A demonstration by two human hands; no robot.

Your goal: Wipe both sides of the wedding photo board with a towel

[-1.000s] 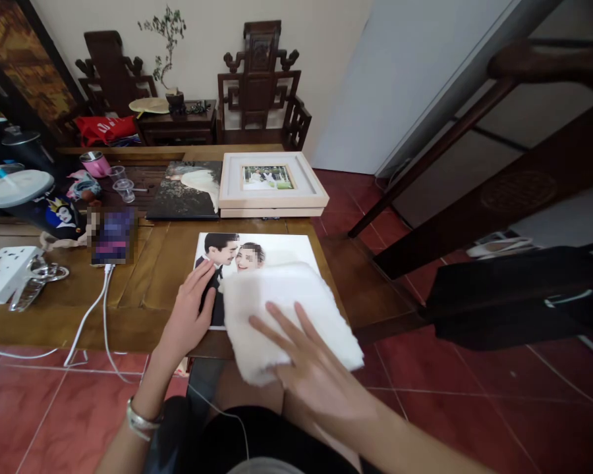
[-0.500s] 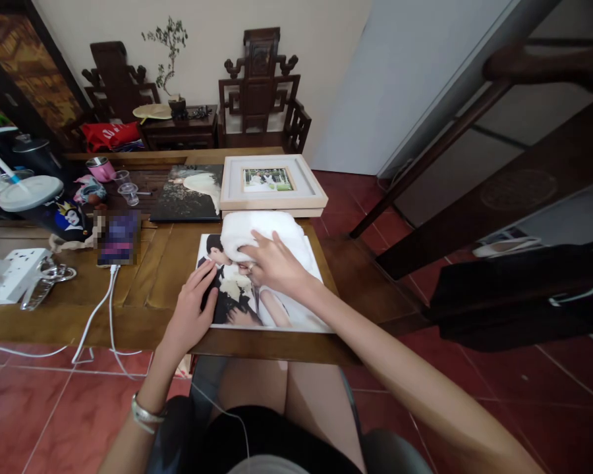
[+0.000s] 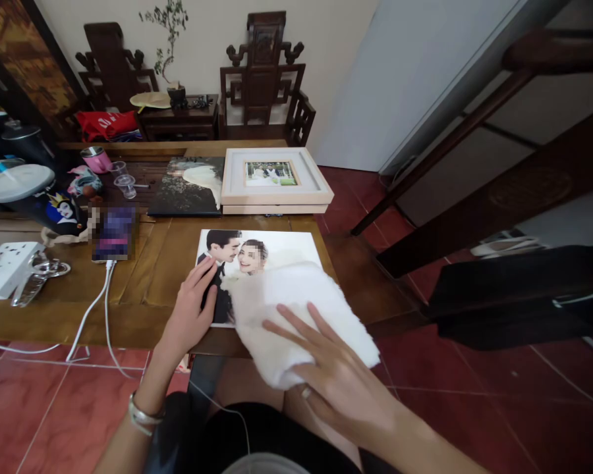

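Note:
A wedding photo panel (image 3: 296,243) lies flat at the front edge of the wooden table, showing a couple against white. My left hand (image 3: 192,299) rests on its left edge, fingers stretched out and holding nothing. A folded white towel (image 3: 277,286) covers the panel's lower right part and hangs past the table's front edge. My right hand (image 3: 326,359), with a ring on one finger, has its fingers spread over the towel and the thumb side at its near edge, holding it.
Behind the panel are a light wooden picture frame (image 3: 277,204) and a dark photo panel (image 3: 185,197). To the left lie a phone (image 3: 113,234) on a white cable, a clear hair claw (image 3: 39,273), a power strip (image 3: 12,263) and a lidded cup (image 3: 20,184). A carved chair (image 3: 400,243) stands at right.
My right hand has drawn the towel toward me and to the right, from the panel's top to its lower right. The couple's heads are uncovered. My left hand has stayed in place.

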